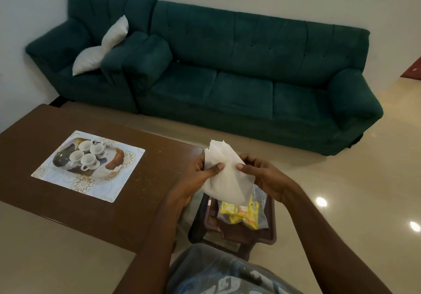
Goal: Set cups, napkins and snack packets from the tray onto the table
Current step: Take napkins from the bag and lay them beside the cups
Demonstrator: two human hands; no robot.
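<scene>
— Napkins (224, 175): a white stack, pinched from both sides. Left hand (196, 175) closed on the near-left edge, thumb on top; right hand (262, 177) closed on the right edge, thumb pressing the front. Held in the air, off the table, above the tray.

— And the rest of the load?

— Snack packets (245, 214): yellow, in a clear bag, directly below the grip, lying in the dark tray (271, 232). Not moved out yet. Tray itself parked on a low stand just under and toward the body from the hands.

— Cups?

— Four white cups (87, 154), clustered on a printed mat (91, 184), well off to the left of the grip and a bit farther out, on the brown table (148, 179). Looks done, judging by the lay of things.

— So, progress?

— Roughly a third to a half. Cups placed; napkins lifted but not set down; packets untouched. Probably sorting or fanning the stack before laying it out, though hard to say for sure.

— Room to put them?

— Plenty of bare table just left of the grip, between the hands and the mat.
</scene>
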